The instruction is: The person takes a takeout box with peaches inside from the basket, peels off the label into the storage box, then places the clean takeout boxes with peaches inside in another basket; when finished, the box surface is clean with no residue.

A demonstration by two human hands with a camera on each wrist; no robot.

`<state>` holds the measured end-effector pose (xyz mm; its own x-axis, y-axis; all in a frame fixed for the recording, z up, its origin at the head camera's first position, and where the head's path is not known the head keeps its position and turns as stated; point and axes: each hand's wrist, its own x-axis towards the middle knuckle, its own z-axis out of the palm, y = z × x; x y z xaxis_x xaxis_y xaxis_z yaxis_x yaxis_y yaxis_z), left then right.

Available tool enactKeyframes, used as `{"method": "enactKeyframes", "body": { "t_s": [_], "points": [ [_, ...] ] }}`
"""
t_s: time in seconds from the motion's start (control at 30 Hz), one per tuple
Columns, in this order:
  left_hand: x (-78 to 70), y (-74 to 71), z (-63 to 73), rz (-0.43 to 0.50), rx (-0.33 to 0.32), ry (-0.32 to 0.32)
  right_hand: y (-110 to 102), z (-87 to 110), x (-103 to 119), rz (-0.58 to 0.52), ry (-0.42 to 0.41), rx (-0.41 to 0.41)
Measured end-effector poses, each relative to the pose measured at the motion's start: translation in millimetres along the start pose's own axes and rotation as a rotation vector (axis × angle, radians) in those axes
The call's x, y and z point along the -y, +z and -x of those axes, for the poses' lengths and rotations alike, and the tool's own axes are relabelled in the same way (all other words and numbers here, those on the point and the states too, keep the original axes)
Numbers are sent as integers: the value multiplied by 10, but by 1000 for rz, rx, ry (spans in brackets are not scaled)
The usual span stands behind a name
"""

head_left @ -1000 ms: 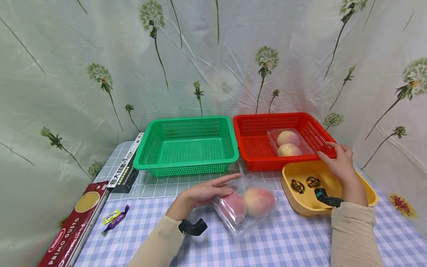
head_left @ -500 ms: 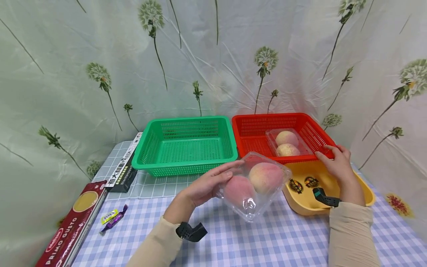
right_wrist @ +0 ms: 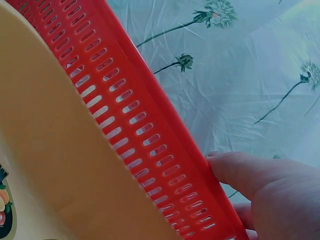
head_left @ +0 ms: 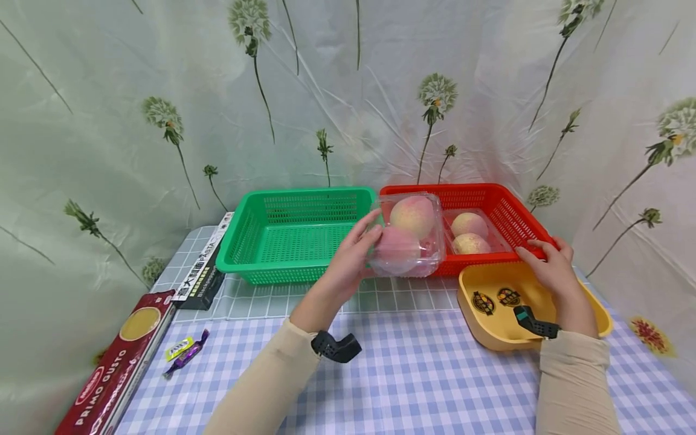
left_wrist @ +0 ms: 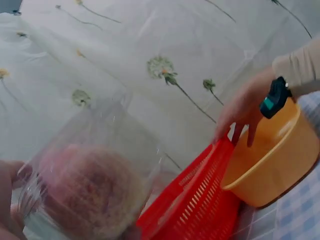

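My left hand (head_left: 348,257) grips the left edge of a clear plastic pack of peaches (head_left: 413,216), raised in front of the red basket's left part. In the left wrist view the peach pack (left_wrist: 95,190) looms close and blurred, with fingers at its left side. My right hand (head_left: 556,269) holds the near right corner of the red basket (head_left: 519,214). In the right wrist view the thumb (right_wrist: 232,167) lies against the red rim; the other fingers are mostly hidden. A second pack of two peaches (head_left: 470,232) lies inside the red basket.
A green basket (head_left: 301,266) stands left of the red one. In front of the red basket sits a yellow bin (head_left: 505,329). On the left lie a black-and-white pasta box (head_left: 203,272), a dark red pasta box (head_left: 116,362) and two wrapped candies (head_left: 185,353).
My left hand has lifted the peach pack off the checked cloth and carried it up and forward to the red basket. The right hand stays at the basket's corner.
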<state>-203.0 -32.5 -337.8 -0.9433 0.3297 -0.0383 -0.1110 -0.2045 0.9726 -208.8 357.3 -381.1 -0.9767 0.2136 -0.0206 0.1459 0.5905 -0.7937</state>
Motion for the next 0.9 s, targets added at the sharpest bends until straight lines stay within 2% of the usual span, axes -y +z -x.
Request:
{"method": "enactKeyframes", "body": {
  "t_s": [0.1, 0.3, 0.47, 0.6, 0.77, 0.9],
  "points": [
    [-61, 106, -171, -45, -65, 6, 3, -7, -6, -3, -2, -3],
    [-81, 323, -495, -117, -132, -10, 1, -2, -8, 6, -3, -3],
    [-63, 490, -733, -281, -173, 34, -8, 8, 0, 3, -2, 0],
    [-40, 593, -873, -430, -206, 59, -12, 7, -2, 0, 0, -2],
    [24, 704, -983, -602, -211, 7, -6, 1, -11, -7, 2, -7],
    [83, 772, -1024, -675, -186, -91, -1, -8, -19, -14, 3, -3]
  ]
}}
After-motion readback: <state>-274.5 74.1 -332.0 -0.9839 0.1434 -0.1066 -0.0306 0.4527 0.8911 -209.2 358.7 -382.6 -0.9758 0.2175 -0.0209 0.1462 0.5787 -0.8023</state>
